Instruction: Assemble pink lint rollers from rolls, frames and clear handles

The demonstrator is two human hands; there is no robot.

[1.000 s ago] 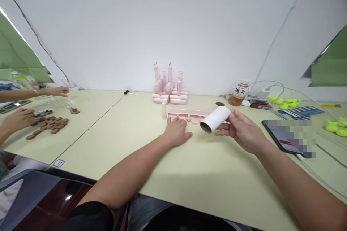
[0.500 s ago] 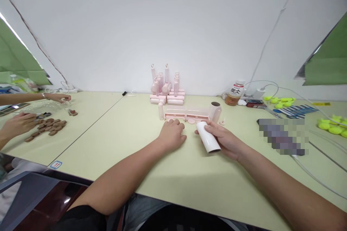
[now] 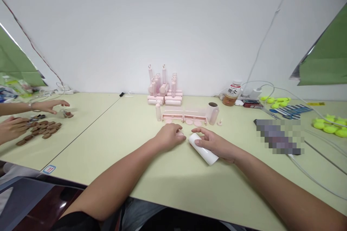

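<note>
My right hand is wrapped round a white roll, which lies tilted low over the table. Just left of it, my left hand has its fingers closed on a small pale pink round piece. Beyond both hands are two open pink cases in a row, with pink discs in front. A clear pink tube stands at their left end. To their right stand another white roll and a clear pink tube.
Pink cases and tubes are stacked by the wall. A drink bottle, cables, a blurred dark object and yellow-green items are at right. At left, another person's hands work near brown pieces.
The roll in my right hand has come lower and nearer, tilting further sideways. My left hand has turned, and a small pink round piece now shows at its fingers.
</note>
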